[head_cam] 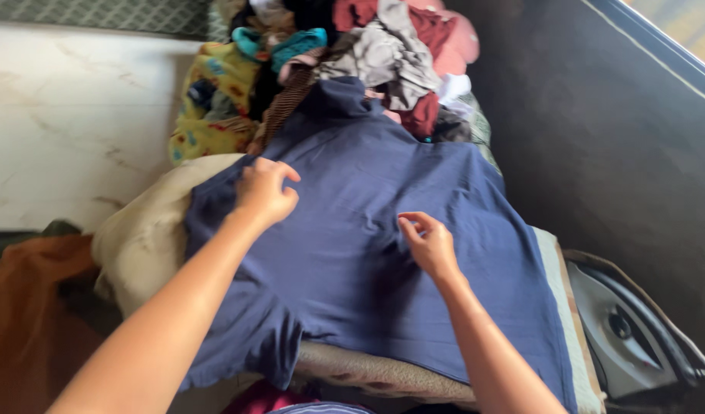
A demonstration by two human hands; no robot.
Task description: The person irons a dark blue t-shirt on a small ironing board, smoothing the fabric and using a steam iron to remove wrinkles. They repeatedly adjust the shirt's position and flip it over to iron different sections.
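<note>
Head view: nearest the camera, both bare forearms reach forward from the bottom edge over a navy blue shirt [368,230] spread flat on a padded surface covered with a cream cloth [141,238]. The left hand [264,192] rests on the upper left part of the shirt, near the shoulder; its fingers [285,172] are curled loosely, knuckles up, pressing on the fabric rather than clearly pinching it. The right hand [429,245] sits on the middle of the shirt, its fingers [411,223] bent inward and drawn together on the cloth, seemingly nipping a small fold, though the grip itself cannot be made out for certain.

The shirt lies with its collar end away from the camera and one short sleeve [264,349] hanging over the near edge. Most of the body looks laid out, but soft creases show around the right hand and along the near hem, so by my judgement the smoothing is partly done and the cloth is not yet fully flat.

At the lower right an electric iron [625,333] stands just beside the padding, touched by neither hand. Beyond the collar a heap of mixed clothes [352,54] waits, apparently unhandled. A brown garment [26,307] lies at the lower left, near the pale marble floor [69,123].
</note>
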